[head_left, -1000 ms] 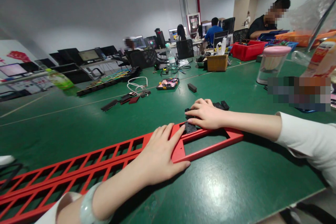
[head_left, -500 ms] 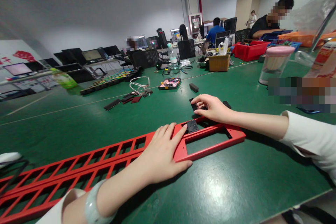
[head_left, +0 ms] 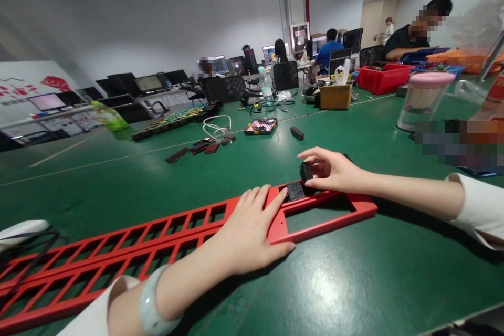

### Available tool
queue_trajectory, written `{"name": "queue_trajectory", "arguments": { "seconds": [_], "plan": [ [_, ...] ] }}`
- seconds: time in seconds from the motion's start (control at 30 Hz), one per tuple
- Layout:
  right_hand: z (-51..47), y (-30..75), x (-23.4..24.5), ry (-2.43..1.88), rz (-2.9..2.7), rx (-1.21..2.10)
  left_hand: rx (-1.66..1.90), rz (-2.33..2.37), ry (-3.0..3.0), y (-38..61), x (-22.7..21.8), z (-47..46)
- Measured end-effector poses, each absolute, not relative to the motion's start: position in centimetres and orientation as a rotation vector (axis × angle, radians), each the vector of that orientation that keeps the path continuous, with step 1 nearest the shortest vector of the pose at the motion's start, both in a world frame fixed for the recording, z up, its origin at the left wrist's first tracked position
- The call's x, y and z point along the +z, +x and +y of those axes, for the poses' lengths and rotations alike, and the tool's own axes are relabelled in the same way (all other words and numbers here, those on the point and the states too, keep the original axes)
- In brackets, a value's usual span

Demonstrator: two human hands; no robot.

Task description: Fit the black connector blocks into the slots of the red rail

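A long red frame (head_left: 331,226) with rows of slots lies across the green table. My left hand (head_left: 252,226) rests flat on it, fingers spread, pressing near the wider openings at its right end. A square black plastic module (head_left: 295,190) sits in the upper opening, beside my left index fingertip. My right hand (head_left: 331,169) pinches a similar small black plastic module (head_left: 306,172) between thumb and fingers, tilted just above the same opening. Part of that module is hidden by the fingers. Another dark piece (head_left: 348,157) shows partly behind my right hand.
Farther back lie a black block (head_left: 297,133), a shallow tray of parts (head_left: 260,126), a white cable (head_left: 216,126) and several dark flat pieces (head_left: 178,155). A pink-lidded cup (head_left: 423,102) stands at the right. A co-worker (head_left: 413,37) sits beyond a red bin (head_left: 384,79).
My right hand has brought the black module in from behind the frame, nearer the opening, and turned it more upright. My left hand stays on the frame. The view has shifted slightly.
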State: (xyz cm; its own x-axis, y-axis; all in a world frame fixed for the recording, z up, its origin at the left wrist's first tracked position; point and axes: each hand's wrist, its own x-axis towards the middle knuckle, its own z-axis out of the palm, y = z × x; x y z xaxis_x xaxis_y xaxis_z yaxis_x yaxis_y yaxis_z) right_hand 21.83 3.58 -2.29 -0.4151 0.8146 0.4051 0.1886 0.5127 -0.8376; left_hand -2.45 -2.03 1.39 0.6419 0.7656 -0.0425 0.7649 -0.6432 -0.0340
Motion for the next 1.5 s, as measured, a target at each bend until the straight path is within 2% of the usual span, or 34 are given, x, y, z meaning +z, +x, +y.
{"name": "queue_trajectory", "arguments": {
  "seconds": [0.4, 0.63, 1.5],
  "plan": [
    [2.2, 21.8, -1.2, -0.882, -2.268, 0.214, 0.036, -1.314, -2.862, -2.3, 1.4, -2.0],
    [2.4, 21.8, -1.3, -0.875, -2.196, 0.186, 0.112, -1.322, -2.833, -2.2, 1.5, -2.0],
    [2.6, 21.8, -1.5, -0.828, -2.351, 0.180, 0.053, -1.313, -2.865, -2.4, 1.3, -1.9]
  ]
}}
